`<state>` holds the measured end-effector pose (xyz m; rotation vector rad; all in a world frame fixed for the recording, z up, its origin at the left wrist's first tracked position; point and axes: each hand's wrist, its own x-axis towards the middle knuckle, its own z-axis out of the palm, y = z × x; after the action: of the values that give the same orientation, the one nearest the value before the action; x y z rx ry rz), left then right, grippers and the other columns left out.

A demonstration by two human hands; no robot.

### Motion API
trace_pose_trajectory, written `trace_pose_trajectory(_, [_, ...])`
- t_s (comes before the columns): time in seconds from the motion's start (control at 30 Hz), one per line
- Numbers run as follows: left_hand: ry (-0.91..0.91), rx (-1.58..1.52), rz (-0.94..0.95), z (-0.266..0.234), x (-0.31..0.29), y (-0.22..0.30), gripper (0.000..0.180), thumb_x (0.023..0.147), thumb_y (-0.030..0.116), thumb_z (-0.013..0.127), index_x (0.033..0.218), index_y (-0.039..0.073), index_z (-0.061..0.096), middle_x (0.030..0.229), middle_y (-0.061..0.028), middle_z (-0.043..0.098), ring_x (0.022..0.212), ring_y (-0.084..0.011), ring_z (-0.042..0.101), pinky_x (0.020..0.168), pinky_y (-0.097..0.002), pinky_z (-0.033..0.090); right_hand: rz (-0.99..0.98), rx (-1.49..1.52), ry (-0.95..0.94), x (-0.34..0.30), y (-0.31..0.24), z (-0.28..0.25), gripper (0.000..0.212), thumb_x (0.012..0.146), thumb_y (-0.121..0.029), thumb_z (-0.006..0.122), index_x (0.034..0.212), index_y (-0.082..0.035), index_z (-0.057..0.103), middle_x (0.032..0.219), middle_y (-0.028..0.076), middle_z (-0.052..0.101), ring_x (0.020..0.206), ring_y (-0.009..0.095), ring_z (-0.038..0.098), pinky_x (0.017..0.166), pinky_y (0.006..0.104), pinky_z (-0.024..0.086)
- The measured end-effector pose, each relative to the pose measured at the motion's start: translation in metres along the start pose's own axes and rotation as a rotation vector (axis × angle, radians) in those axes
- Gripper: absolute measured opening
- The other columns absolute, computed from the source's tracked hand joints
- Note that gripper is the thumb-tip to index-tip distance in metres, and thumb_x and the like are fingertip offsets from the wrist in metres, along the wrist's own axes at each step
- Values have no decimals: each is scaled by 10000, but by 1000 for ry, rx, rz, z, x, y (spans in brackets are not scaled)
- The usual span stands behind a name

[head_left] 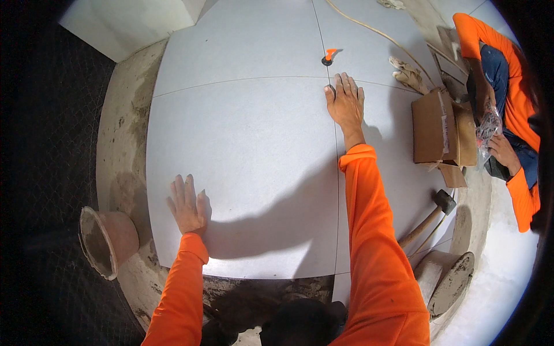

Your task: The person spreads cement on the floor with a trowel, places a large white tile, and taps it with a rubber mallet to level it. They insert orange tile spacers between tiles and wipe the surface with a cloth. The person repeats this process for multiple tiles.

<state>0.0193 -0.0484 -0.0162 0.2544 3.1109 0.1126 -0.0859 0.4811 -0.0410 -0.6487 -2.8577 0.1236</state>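
Note:
A large pale grey floor tile [242,138] lies between my arms, bordered by thin joints. My left hand [189,206] rests on it near the left edge, palm down with fingers spread. Farther off, my right hand [346,106] presses flat across the joint at the tile's far right corner, its fingers stretched out. Just beyond those fingertips, an orange and black tile-leveling clip [328,56] stands in the joint. Neither hand holds anything.
A rubber mallet [430,216] lies at the right beside an open cardboard box [431,128]. Mortar-stained buckets [118,236] stand at both sides. Gloves [408,74] and a pale hose [381,32] lie at the far right. A co-worker in orange [516,86] handles a clear plastic bag [489,128].

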Motion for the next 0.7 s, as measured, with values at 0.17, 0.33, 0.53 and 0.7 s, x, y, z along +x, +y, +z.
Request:
trace_pose_trajectory(0.17, [9, 12, -1, -1, 0, 1, 666, 1106, 546, 326, 1673, 201, 383, 1759, -152, 277, 1638, -376, 204, 1302, -642, 119, 33, -17, 15, 0, -1, 2, 669, 1115, -581, 338, 1646, -182, 419, 1734, 92, 352, 1614, 285, 281, 1315, 560, 177])
trace_pose_trajectory(0.33, [-7, 8, -14, -2, 0, 2, 666, 1104, 540, 324, 1675, 201, 376, 1760, -152, 276, 1641, -374, 197, 1305, -639, 115, 22, -23, 61, -4, -1, 1, 640, 1112, -573, 366, 1601, -180, 491, 1693, 107, 426, 1595, 295, 325, 1289, 581, 207])
trace_pose_trajectory(0.53, [-4, 25, -16, -2, 0, 3, 663, 1102, 536, 319, 1666, 195, 392, 1758, -156, 279, 1639, -383, 200, 1302, -645, 118, -5, -79, 92, -5, -1, 1, 621, 1105, -569, 401, 1569, -181, 540, 1673, 123, 453, 1587, 308, 340, 1278, 597, 209])
trace_pose_trajectory(0.7, [-5, 13, -15, -2, 0, 3, 654, 1103, 523, 324, 1665, 196, 394, 1759, -154, 277, 1639, -383, 199, 1302, -648, 119, 32, -59, 64, -4, -2, -3, 647, 1097, -616, 357, 1603, -238, 498, 1736, 119, 342, 1630, 292, 244, 1308, 604, 126])
